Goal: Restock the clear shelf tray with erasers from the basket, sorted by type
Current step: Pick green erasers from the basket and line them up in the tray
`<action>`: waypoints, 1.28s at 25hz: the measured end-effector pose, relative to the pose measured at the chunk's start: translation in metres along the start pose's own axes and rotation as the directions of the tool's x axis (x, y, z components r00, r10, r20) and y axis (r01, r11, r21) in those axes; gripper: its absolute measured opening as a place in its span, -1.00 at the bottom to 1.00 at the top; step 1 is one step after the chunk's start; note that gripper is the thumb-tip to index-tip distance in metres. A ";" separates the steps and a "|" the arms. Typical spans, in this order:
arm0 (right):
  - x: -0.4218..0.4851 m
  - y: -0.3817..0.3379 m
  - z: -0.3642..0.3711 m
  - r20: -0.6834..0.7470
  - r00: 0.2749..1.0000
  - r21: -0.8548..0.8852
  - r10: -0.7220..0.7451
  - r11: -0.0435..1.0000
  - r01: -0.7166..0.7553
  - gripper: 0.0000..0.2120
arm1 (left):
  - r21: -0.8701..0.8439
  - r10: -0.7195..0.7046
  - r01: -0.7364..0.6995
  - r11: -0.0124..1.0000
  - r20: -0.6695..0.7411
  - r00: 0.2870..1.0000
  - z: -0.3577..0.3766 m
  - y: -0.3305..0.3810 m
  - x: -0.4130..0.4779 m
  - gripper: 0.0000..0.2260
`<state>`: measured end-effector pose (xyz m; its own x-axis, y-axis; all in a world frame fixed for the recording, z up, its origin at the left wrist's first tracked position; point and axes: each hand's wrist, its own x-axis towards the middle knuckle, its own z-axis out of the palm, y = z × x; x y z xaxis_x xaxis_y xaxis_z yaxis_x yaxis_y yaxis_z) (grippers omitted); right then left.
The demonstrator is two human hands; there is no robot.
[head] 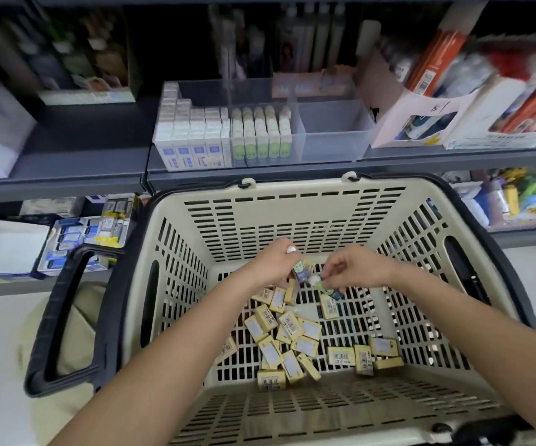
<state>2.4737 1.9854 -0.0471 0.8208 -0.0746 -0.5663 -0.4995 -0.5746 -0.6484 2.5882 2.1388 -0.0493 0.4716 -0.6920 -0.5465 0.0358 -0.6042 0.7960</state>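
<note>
A cream basket [295, 201] with black handles fills the lower view. Several yellow boxed erasers [287, 329] lie scattered on its floor. Both my hands are inside it at the far end. My left hand [273, 262] grips a green and purple eraser [299, 272]. My right hand [353, 267] pinches another green-faced eraser [326, 289]. The clear shelf tray [331, 140] stands on the shelf above. Its left part holds white and blue erasers [192, 140], its middle holds green-faced erasers [261, 136], and its right compartment shows nothing inside.
The grey shelf [76, 156] carries boxes on the left and a pink-white carton [405, 120] with packaged goods on the right. A lower shelf holds blue-labelled stock [76, 239]. The basket's black handle [63, 320] sticks out to the left.
</note>
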 end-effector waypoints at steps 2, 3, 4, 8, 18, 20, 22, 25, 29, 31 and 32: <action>-0.005 -0.016 -0.010 -0.080 0.995 0.111 -0.062 0.991 0.071 -0.95 | -0.018 0.058 -0.059 0.998 -0.020 0.998 -0.011 0.018 -0.007 -0.90; -0.009 -0.022 -0.014 -0.105 0.992 0.157 -0.074 0.983 0.091 -0.95 | -0.053 0.080 -0.081 0.995 -0.030 0.996 -0.019 0.025 -0.011 -0.88; -0.012 -0.028 -0.019 -0.139 0.987 0.208 -0.081 0.972 0.109 -0.96 | -0.089 0.100 -0.103 0.991 -0.042 0.994 -0.027 0.034 -0.015 -0.86; -0.017 -0.060 -0.036 -0.314 0.944 0.404 -0.100 0.886 0.228 -0.92 | -0.044 0.249 -0.253 0.967 -0.078 0.965 -0.052 0.055 -0.030 -0.86; 0.001 -0.142 -0.085 -0.455 0.865 0.092 -0.214 0.954 0.285 -0.84 | -0.055 0.407 -0.441 0.896 -0.294 0.865 -0.090 0.095 -0.029 -0.90; 0.005 -0.147 -0.108 -0.558 0.802 0.058 -0.211 0.955 0.292 -0.76 | -0.156 0.379 -0.460 0.874 -0.372 0.847 -0.099 0.099 -0.026 -0.94; 0.010 -0.148 -0.131 -0.696 0.699 0.059 -0.167 0.956 0.287 -0.78 | -0.233 0.353 -0.471 0.851 -0.412 0.840 -0.107 0.097 -0.024 -0.95; 0.021 -0.144 -0.146 -0.730 0.652 -0.111 -0.204 0.977 0.182 -0.86 | -0.124 0.357 -0.436 0.891 -0.402 0.843 -0.108 0.089 -0.021 -0.89; 0.030 -0.143 -0.142 -0.645 0.698 -0.281 -0.311 0.946 0.161 -0.89 | -0.168 0.380 -0.493 0.854 -0.448 0.810 -0.106 0.087 -0.019 -0.88; 0.032 -0.141 -0.143 -0.623 0.718 -0.316 -0.311 0.939 0.133 -0.91 | -0.184 0.371 -0.506 0.842 -0.482 0.793 -0.108 0.088 -0.018 -0.86; 0.034 -0.140 -0.142 -0.612 0.730 -0.335 -0.305 0.936 0.111 -0.91 | -0.171 0.376 -0.512 0.842 -0.497 0.782 -0.109 0.088 -0.018 -0.86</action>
<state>2.6106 1.9471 0.0966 0.9211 -0.3774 0.0958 -0.2838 -0.8190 -0.4986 2.6793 2.1408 0.0593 0.8200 -0.5724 0.0006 -0.0611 -0.0865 0.9944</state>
